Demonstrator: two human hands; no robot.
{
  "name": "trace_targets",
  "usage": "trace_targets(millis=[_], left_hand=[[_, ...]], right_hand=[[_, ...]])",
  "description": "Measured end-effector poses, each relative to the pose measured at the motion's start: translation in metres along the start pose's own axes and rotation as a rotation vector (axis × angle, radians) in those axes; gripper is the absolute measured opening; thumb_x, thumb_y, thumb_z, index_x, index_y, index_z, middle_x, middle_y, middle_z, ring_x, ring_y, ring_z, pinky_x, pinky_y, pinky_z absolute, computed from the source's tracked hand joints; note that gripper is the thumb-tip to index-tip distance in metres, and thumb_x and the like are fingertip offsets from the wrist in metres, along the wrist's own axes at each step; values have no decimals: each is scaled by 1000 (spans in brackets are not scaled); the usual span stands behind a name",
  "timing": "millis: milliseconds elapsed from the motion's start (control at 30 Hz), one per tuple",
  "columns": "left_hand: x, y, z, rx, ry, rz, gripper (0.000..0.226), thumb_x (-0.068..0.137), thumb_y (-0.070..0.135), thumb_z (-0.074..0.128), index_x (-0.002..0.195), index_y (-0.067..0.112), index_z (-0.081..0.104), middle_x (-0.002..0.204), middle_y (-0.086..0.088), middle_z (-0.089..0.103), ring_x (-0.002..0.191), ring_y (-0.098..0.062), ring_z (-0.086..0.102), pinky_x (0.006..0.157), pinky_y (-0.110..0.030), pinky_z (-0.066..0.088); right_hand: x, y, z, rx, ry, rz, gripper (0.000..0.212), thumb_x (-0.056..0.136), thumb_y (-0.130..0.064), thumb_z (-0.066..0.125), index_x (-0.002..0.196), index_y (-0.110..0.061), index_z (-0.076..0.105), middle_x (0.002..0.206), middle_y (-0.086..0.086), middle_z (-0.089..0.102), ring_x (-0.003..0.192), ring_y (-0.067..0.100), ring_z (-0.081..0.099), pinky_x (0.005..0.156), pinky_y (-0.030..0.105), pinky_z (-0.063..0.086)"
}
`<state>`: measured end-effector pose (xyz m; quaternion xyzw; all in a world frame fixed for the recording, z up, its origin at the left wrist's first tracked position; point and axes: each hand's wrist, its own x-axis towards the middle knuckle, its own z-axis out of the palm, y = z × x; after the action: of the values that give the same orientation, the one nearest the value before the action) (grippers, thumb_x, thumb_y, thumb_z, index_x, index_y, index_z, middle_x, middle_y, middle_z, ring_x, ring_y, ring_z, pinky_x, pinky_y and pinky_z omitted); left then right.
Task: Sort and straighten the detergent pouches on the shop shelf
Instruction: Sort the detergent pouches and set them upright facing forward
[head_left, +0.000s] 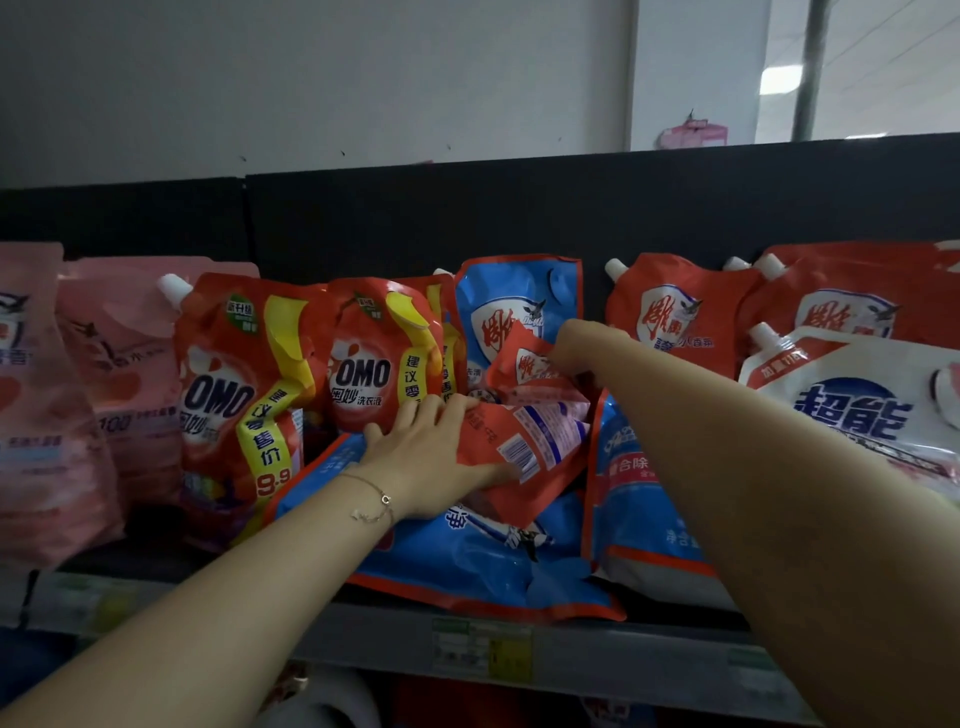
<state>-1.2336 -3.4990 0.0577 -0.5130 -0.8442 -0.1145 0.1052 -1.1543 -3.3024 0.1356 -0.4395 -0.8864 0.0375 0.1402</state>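
A small red pouch (524, 441) lies tilted in the middle of the shelf, barcode side up. My left hand (431, 457) grips its lower edge, fingers over the top and thumb underneath. My right hand (576, 345) reaches further back and closes on the upper end of a small red pouch, though I cannot tell if it is the same one. Beneath it a blue pouch (467, 561) lies flat at the shelf front. Another blue pouch (514, 306) stands upright behind. Two red OMO pouches (234, 395) stand to the left.
Pink pouches (78, 374) fill the far left. Red pouches (670, 312) and a white pouch (857, 395) stand at the right, with a blue pouch (639, 499) leaning beside my right forearm. The grey shelf edge (363, 644) carries price labels. A black back panel rises behind.
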Motion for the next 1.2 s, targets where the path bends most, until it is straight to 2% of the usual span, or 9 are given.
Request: trace_targets(millis=[100, 233, 333, 433, 533, 800, 1033, 1133, 1200], left_hand=[[0, 0, 1, -16, 15, -12, 99, 67, 87, 40, 145, 33, 12, 151, 4, 22, 140, -20, 17, 106, -55, 23], [0, -2, 2, -67, 24, -38, 108, 65, 86, 47, 147, 32, 2, 155, 2, 14, 142, -22, 10, 109, -57, 19], [1, -1, 0, -78, 22, -64, 114, 62, 85, 52, 147, 22, 9, 151, 0, 16, 140, -24, 13, 110, -54, 21], [-1, 0, -3, -96, 35, -100, 115, 58, 83, 59, 139, 13, 17, 146, -5, 22, 135, -25, 22, 109, -51, 28], [-2, -2, -3, -183, 81, -159, 123, 50, 80, 68, 137, 9, 17, 145, -9, 23, 135, -26, 24, 110, -47, 31], [6, 11, -5, -232, 62, -303, 146, 44, 78, 75, 147, 11, -3, 152, -15, 11, 141, -33, 17, 111, -59, 24], [18, 12, 4, -518, 190, -264, 140, 44, 67, 82, 145, 9, 5, 148, -13, 16, 138, -31, 20, 113, -49, 27], [24, 12, -2, -643, 349, -325, 126, 44, 67, 83, 137, 10, 19, 141, -11, 27, 132, -28, 29, 108, -47, 33], [28, 8, -6, -638, 502, -332, 108, 46, 66, 82, 123, 13, 29, 130, -7, 36, 122, -25, 39, 100, -44, 41]], right_hand=[[4, 1, -1, 35, 22, -15, 25, 93, -33, 58, 106, -13, 51, 87, 5, 56, 95, 26, 62, 93, 40, 51], [6, 5, 0, 127, 140, -72, 24, 95, -33, 54, 109, -15, 59, 95, 4, 62, 86, 21, 62, 79, 35, 53], [6, 2, -4, 288, 293, -128, 12, 94, -24, 55, 91, -15, 62, 91, 4, 64, 75, 18, 60, 63, 28, 47], [0, -9, -21, 429, 443, -163, 22, 93, -20, 54, 71, -20, 55, 78, 0, 59, 68, 14, 57, 56, 24, 39], [-7, -25, -47, 571, 570, -168, 17, 92, -22, 55, 77, -17, 61, 78, -3, 60, 62, 9, 55, 49, 21, 38], [-22, -60, -81, 643, 594, -280, 16, 95, -20, 56, 85, -11, 64, 78, -4, 62, 71, 10, 64, 61, 24, 54], [-24, -62, -82, 583, 668, -318, 19, 97, -22, 53, 85, -10, 61, 88, 0, 64, 76, 13, 64, 57, 23, 51], [-23, -61, -80, 588, 703, -320, 19, 98, -25, 51, 85, -13, 58, 94, -1, 64, 80, 12, 64, 54, 20, 44], [-19, -60, -82, 644, 696, -346, 23, 97, -24, 52, 76, -17, 54, 91, -2, 63, 83, 15, 65, 69, 30, 54]])
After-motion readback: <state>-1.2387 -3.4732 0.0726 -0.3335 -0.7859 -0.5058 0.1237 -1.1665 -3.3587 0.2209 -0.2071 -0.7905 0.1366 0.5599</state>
